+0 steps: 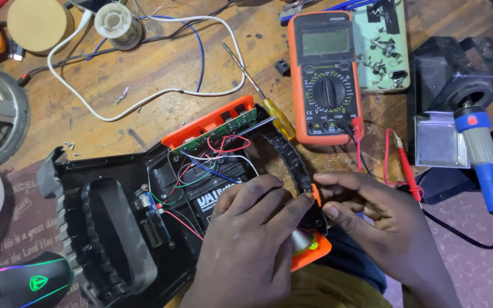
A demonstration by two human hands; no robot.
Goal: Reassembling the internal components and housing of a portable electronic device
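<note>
Wooden counter (pixel 161 68), scuffed and crowded, carries a multimeter (pixel 324 77), a yellow screwdriver (pixel 269 105), a white cable (pixel 144 100) and a blue soldering iron (pixel 483 162) at the right. Near its front edge lies an opened black casing (pixel 104 228) with wires and a battery. Both the left hand (pixel 246 239) and right hand (pixel 372 219) rest on it, fingers pinching a small orange part (pixel 316 195) at its rim.

An orange multimeter (pixel 325 77), yellow-handled screwdriver (pixel 269 105) and blue soldering iron (pixel 483 159) lie nearby
</note>
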